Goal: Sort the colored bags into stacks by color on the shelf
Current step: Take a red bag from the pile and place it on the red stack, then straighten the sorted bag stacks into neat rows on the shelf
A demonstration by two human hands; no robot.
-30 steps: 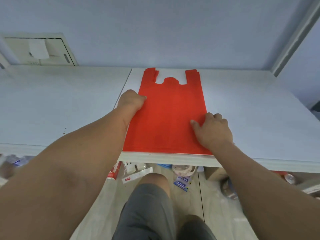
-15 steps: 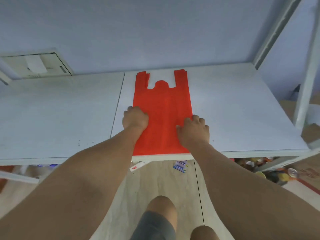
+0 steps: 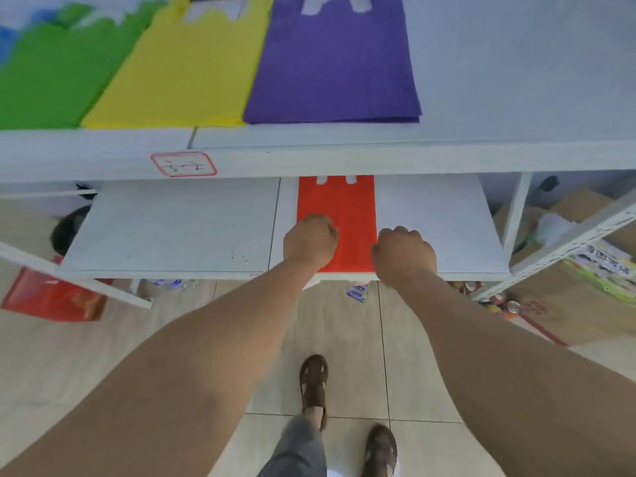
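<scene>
Here we have the flat red-orange vest-style bag (image 3: pixel 339 208) lying on the lower white shelf board (image 3: pixel 179 225), handles pointing to the back, its near edge square with the shelf front, a spot apart, we judge, for its own colour stack. Our left hand (image 3: pixel 309 239) sits curled over its left edge; our right hand (image 3: pixel 403 253) is loosely fisted just beside its right edge. Neither seems to grip anything. On the upper white shelf (image 3: pixel 344 156) the green bag stack (image 3: pixel 51 80), yellow bag stack (image 3: pixel 179 70) and purple bag stack (image 3: pixel 330 63) lie side by side, edges touching. The red bag looks smooth, thin and unwrinkled.
</scene>
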